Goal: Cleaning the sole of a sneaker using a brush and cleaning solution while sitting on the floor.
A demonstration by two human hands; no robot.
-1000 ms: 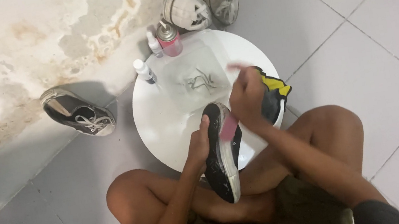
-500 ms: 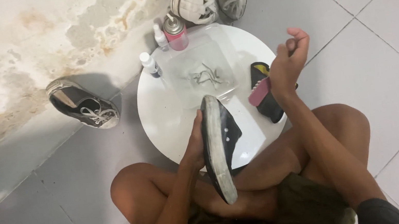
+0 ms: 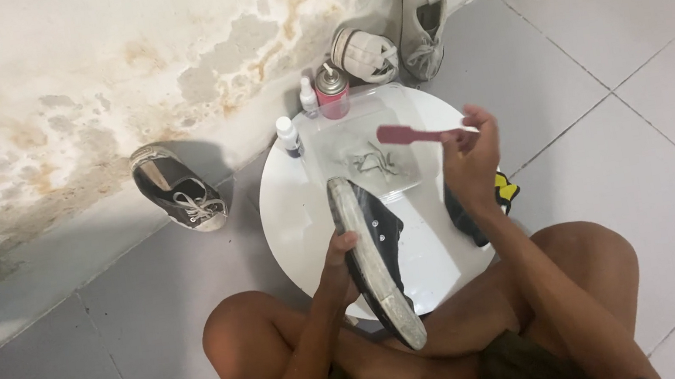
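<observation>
Left hand (image 3: 339,260) grips a black sneaker (image 3: 375,255) on edge over the round white table (image 3: 297,213); right hand (image 3: 466,154) pinches a pink brush (image 3: 413,133) above it. Looks mid-scrub; next, brush must meet the sole.

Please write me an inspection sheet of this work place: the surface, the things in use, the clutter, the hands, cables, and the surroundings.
Surface: round white table, low, on grey floor tiles.
Things in use: black sneaker held on its side, worn pale sole turned toward the camera; pink brush raised above the table.
Clutter: clear tray with loose laces; pink spray can; two small white bottles; a black and yellow item partly hidden behind the right arm.
Hands: left hand grips the sneaker; right hand holds the brush.
Cables: nothing seen.
Surroundings: stained, peeling wall; one black shoe and two pale shoes on the floor by the wall.
</observation>
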